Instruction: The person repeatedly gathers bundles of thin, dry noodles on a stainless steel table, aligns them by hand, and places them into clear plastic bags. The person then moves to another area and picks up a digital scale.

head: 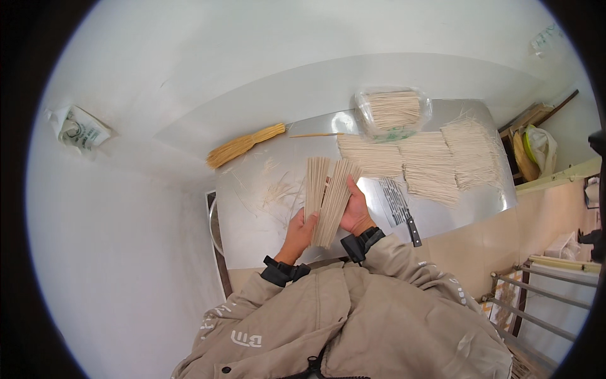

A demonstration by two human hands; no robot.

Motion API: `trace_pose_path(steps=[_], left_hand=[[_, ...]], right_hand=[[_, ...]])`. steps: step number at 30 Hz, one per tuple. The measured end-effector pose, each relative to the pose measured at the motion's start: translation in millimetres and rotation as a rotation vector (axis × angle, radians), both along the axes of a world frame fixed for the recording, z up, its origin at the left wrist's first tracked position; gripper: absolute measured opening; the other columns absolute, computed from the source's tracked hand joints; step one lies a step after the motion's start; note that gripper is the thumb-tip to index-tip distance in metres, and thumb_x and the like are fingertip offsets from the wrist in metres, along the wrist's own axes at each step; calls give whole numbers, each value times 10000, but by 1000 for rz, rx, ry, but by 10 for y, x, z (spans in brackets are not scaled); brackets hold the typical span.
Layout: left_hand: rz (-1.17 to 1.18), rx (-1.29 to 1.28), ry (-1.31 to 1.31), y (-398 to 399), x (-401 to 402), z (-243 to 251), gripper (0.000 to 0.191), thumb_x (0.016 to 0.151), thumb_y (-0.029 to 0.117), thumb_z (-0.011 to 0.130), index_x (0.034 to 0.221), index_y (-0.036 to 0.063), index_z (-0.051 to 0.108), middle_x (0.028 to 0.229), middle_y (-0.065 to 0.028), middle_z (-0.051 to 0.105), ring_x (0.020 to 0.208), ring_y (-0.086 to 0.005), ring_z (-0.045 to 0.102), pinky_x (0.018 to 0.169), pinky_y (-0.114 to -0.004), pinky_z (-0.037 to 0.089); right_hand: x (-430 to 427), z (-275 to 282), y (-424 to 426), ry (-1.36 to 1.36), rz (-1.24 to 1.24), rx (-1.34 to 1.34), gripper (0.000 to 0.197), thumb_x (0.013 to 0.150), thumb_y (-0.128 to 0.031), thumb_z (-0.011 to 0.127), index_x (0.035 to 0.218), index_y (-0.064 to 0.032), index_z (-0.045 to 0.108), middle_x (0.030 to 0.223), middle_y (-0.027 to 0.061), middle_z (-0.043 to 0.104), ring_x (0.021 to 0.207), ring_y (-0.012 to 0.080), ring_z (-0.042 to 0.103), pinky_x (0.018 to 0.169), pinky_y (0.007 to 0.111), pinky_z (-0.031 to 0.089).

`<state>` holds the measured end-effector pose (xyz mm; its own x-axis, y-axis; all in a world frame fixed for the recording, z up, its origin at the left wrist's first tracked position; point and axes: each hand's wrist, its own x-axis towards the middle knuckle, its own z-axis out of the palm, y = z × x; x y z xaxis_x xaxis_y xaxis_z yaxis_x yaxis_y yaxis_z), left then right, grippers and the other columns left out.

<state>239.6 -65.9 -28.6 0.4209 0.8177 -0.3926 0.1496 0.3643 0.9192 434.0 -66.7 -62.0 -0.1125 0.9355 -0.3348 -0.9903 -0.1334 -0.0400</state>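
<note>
Pale, thin dried noodles fill both hands above a metal-topped table (246, 237). My left hand (300, 232) grips one noodle bundle (317, 182), its thumb lying across the front. Around the other bundle (337, 201) my right hand (356, 208) is closed, with the thumb near its upper edge. The two bundles meet low down and spread apart at the top. Several stacks of noodles (428, 163) lie side by side to the right. Just right of my right hand rests a cleaver (396, 203) with a black riveted handle. Loose noodle scraps (279, 192) are scattered left of the bundles.
A straw hand brush (246, 144) lies at the table's back left edge, and a thin stick (317, 135) right of it. A clear plastic bag of noodles (394, 111) sits at the back. White walls border the back and left. A metal rack (544, 298) stands at lower right.
</note>
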Motion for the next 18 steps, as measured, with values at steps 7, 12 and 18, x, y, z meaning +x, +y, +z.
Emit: trace_pose_path(steps=[7, 12, 18], left_hand=[[-356, 315, 312, 46, 268, 302, 608, 958, 257, 750, 1415, -22, 463, 1270, -147, 652, 1127, -201, 662, 955, -312, 518], [-286, -287, -134, 137, 228, 377, 596, 938, 153, 691, 1447, -23, 437, 1308, -192, 634, 1050, -310, 727, 915, -413, 606], [-220, -722, -422, 178, 177, 257, 587, 991, 133, 603, 1524, -20, 413, 1306, -200, 654, 1119, -384, 732, 897, -467, 641]], right_hand=[[85, 172, 20, -102, -27, 26, 748, 1075, -588, 484, 1548, -11, 433, 1434, 242, 589, 1333, 429, 573, 1142, 541, 467], [212, 348, -35, -104, 24, 108, 782, 1062, -629, 479, 1564, -33, 419, 1447, 278, 568, 1371, 423, 548, 1151, 559, 453], [311, 356, -53, -23, 90, 141, 780, 1057, -671, 436, 1543, -61, 454, 1401, 257, 596, 1351, 401, 565, 1119, 569, 475]])
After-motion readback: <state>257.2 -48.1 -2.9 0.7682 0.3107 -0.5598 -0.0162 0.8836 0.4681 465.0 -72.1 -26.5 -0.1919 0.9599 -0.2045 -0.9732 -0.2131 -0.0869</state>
